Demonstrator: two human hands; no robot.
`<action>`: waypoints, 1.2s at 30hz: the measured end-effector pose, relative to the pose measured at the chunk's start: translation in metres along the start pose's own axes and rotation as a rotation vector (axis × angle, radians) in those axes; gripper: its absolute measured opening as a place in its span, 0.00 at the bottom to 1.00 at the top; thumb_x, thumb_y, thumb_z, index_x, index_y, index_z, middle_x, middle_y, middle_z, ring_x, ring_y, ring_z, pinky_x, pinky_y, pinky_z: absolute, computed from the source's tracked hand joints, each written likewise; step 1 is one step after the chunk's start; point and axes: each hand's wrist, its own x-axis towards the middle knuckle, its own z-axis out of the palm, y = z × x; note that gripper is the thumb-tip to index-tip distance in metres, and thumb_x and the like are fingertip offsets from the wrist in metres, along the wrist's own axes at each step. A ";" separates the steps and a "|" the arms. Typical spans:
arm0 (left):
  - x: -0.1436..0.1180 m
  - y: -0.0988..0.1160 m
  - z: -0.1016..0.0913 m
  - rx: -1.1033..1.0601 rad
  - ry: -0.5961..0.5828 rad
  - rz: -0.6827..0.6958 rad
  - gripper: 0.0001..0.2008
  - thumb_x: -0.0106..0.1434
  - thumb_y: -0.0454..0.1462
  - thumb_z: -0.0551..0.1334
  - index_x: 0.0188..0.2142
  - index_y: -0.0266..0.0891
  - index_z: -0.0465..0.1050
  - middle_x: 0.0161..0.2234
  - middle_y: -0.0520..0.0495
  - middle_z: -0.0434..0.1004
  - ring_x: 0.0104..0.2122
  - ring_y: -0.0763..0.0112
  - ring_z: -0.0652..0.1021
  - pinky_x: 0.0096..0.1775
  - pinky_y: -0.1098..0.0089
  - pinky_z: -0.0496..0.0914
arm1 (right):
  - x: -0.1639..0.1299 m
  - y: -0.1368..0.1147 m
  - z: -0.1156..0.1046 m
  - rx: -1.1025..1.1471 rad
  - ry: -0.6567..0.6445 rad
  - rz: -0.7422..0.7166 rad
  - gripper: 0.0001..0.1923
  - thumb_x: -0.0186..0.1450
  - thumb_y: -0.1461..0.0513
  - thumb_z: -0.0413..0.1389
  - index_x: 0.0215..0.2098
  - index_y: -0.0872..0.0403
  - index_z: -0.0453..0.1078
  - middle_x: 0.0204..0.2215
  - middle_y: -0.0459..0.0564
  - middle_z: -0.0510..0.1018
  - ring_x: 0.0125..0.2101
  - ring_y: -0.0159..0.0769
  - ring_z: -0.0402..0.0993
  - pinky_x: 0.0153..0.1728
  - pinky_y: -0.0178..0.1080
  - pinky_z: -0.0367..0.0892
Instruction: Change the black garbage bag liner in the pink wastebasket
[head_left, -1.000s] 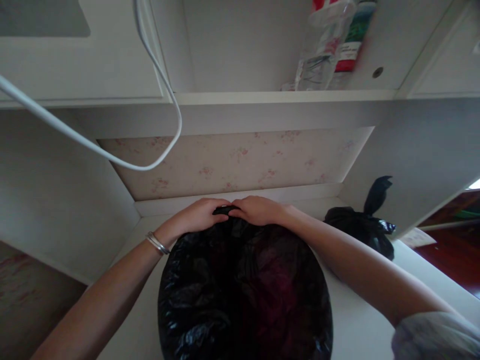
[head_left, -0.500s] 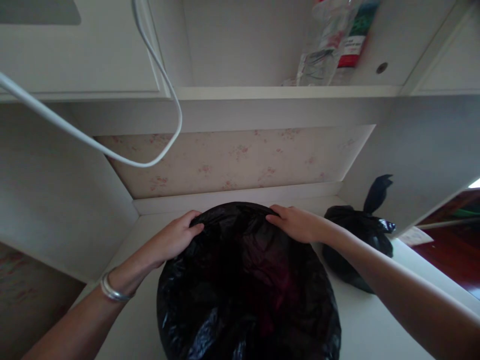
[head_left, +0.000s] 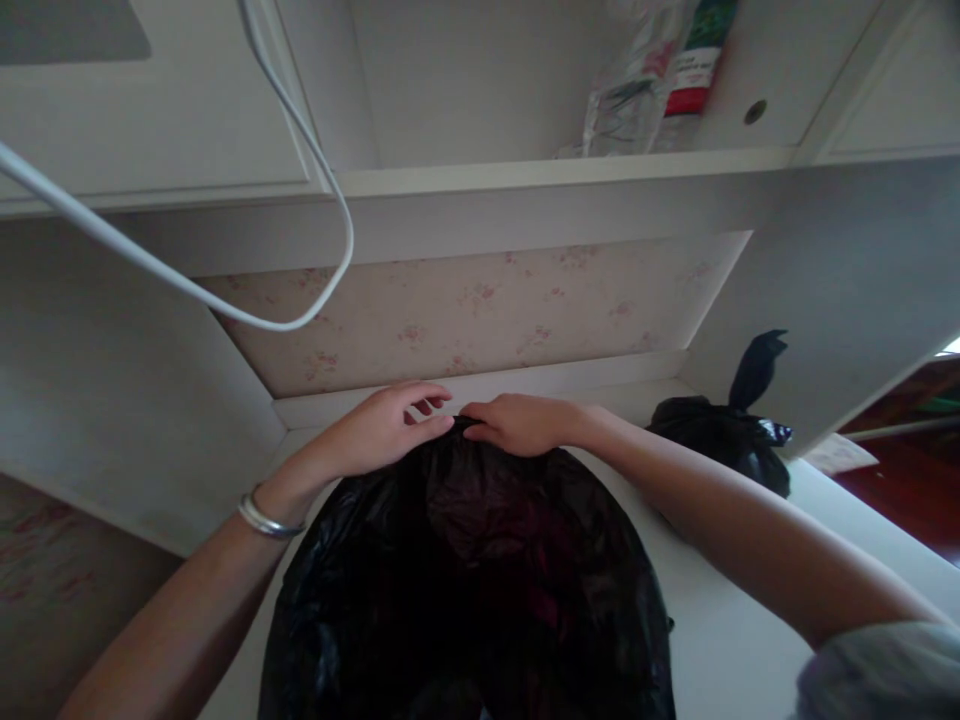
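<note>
A black garbage bag [head_left: 600, 540] lines a round bin, its mouth facing up at me; a dark pink shade shows through the plastic inside. At the far rim, my right hand [head_left: 521, 424] pinches the bag's edge between thumb and fingers. Just left of it, my left hand [head_left: 394, 428], with a silver bangle on its wrist, has its fingers curved and apart from the thumb. That thumb's tip lies at the rim beside the right fingertips. The bin's outer wall is hidden by the bag.
A tied black garbage bag [head_left: 720, 440] sits on the white surface [head_left: 720, 610] at right. Above hangs a white cable [head_left: 277, 325], before a cabinet shelf [head_left: 525, 178] with plastic bottles [head_left: 626, 110]. White side panels and floral wallpaper [head_left: 480, 300] enclose the back.
Both hands have come together along the far rim, the left moving right and the right moving left. My left fingers have parted from the bag. The view has tilted slightly.
</note>
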 end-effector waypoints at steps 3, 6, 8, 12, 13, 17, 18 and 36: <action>0.015 -0.003 0.006 0.115 -0.109 0.125 0.18 0.68 0.46 0.60 0.52 0.44 0.79 0.49 0.44 0.82 0.46 0.58 0.80 0.51 0.61 0.70 | 0.010 -0.003 0.002 -0.004 0.003 -0.019 0.20 0.76 0.54 0.47 0.57 0.55 0.71 0.48 0.61 0.82 0.44 0.48 0.80 0.41 0.41 0.66; 0.018 -0.015 0.009 0.125 -0.177 0.112 0.18 0.71 0.44 0.55 0.49 0.43 0.81 0.47 0.43 0.83 0.46 0.58 0.80 0.50 0.63 0.70 | 0.007 0.000 0.003 -0.006 0.005 -0.001 0.20 0.75 0.53 0.47 0.53 0.55 0.73 0.45 0.61 0.83 0.44 0.49 0.80 0.40 0.41 0.66; 0.015 -0.021 0.009 0.082 -0.225 0.091 0.18 0.72 0.45 0.55 0.48 0.43 0.81 0.47 0.45 0.84 0.46 0.59 0.80 0.50 0.64 0.70 | 0.002 0.002 0.004 -0.001 0.013 0.019 0.20 0.76 0.53 0.46 0.52 0.55 0.73 0.44 0.60 0.83 0.44 0.49 0.80 0.40 0.40 0.66; 0.001 -0.028 0.010 0.002 -0.174 -0.066 0.18 0.70 0.48 0.57 0.46 0.44 0.81 0.45 0.47 0.85 0.44 0.59 0.82 0.47 0.65 0.71 | -0.008 0.005 0.007 0.004 0.038 0.079 0.21 0.76 0.52 0.44 0.52 0.54 0.72 0.44 0.59 0.83 0.44 0.48 0.80 0.40 0.40 0.66; -0.003 -0.030 0.010 -0.017 -0.147 -0.120 0.18 0.70 0.49 0.57 0.46 0.43 0.81 0.44 0.46 0.85 0.43 0.58 0.82 0.47 0.65 0.71 | -0.010 0.005 0.007 0.001 0.042 0.100 0.21 0.76 0.52 0.44 0.53 0.55 0.71 0.44 0.60 0.83 0.44 0.49 0.80 0.40 0.40 0.66; -0.022 -0.034 0.012 -0.111 -0.028 -0.246 0.20 0.67 0.53 0.59 0.44 0.43 0.81 0.45 0.44 0.85 0.45 0.54 0.82 0.50 0.61 0.71 | -0.022 0.009 0.009 -0.007 0.040 0.183 0.20 0.76 0.53 0.43 0.54 0.56 0.70 0.45 0.63 0.83 0.46 0.51 0.80 0.41 0.41 0.67; -0.027 -0.035 0.013 -0.131 0.006 -0.267 0.20 0.66 0.53 0.60 0.43 0.43 0.82 0.46 0.44 0.85 0.45 0.53 0.81 0.51 0.60 0.70 | -0.027 0.010 0.010 -0.008 0.039 0.203 0.20 0.77 0.54 0.43 0.54 0.56 0.69 0.46 0.62 0.82 0.47 0.51 0.80 0.42 0.42 0.67; -0.077 -0.022 -0.008 -0.166 0.165 -0.506 0.27 0.62 0.61 0.60 0.43 0.43 0.80 0.42 0.44 0.84 0.45 0.51 0.80 0.50 0.58 0.71 | -0.052 -0.002 0.014 -0.034 0.075 0.315 0.20 0.76 0.59 0.43 0.57 0.61 0.67 0.43 0.68 0.82 0.46 0.58 0.81 0.39 0.45 0.68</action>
